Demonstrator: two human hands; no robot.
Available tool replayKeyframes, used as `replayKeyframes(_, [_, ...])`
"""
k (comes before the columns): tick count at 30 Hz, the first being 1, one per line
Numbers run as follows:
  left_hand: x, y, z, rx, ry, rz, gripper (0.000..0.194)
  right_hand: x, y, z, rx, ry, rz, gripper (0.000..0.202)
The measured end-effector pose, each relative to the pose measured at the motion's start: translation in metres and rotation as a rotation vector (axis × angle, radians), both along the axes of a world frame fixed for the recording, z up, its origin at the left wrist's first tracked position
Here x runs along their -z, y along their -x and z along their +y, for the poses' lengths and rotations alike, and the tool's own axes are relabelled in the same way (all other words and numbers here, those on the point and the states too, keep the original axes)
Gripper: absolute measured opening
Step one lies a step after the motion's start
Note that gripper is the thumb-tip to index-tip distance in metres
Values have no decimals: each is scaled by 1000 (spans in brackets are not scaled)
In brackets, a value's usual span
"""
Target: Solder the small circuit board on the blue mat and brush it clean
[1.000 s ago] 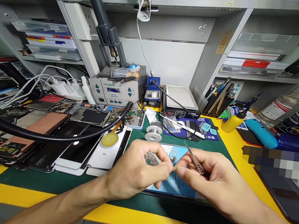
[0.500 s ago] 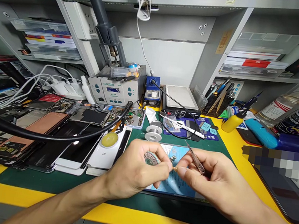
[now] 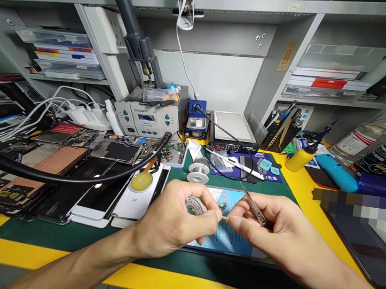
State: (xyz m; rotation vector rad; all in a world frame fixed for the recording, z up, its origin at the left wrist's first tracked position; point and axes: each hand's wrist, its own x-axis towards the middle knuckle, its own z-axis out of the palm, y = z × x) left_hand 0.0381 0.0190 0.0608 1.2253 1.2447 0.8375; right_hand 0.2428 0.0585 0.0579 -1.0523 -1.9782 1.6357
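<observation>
My left hand (image 3: 183, 219) is closed round a small green-and-white spool (image 3: 195, 205), its thumb and forefinger pinched at a thin copper-coloured strip (image 3: 225, 218). The other end of that strip is between the thumb and forefinger of my right hand (image 3: 273, 235). Metal tweezers (image 3: 254, 206) lie tucked in my right hand, tips pointing up and left. Just behind the fingertips, a tiny circuit part (image 3: 222, 205) rests on a blue-and-white sheet (image 3: 236, 245). Both hands are over this sheet, which lies on the green mat (image 3: 162, 266).
Phones and phone parts (image 3: 94, 188) cover the left side. A black hose (image 3: 67, 178) arches over them. Behind the hands stand a solder wire spool (image 3: 198, 170) and a soldering iron stand (image 3: 197, 116). At right are a yellow bottle (image 3: 297, 159) and a dark phone (image 3: 357, 246).
Both hands keep nearly the same place and grip. The spool in my left hand is turned slightly, and the view has shifted a little.
</observation>
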Motion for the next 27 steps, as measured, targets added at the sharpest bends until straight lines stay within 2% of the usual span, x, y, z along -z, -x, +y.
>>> replayKeyframes(12, [-3, -2, 2, 4, -22, 41, 11, 2, 1, -1, -25, 15, 9, 36])
replayKeyframes(27, [-1, 0, -1, -17, -19, 4, 8, -2, -1, 3, 15, 17, 12, 34])
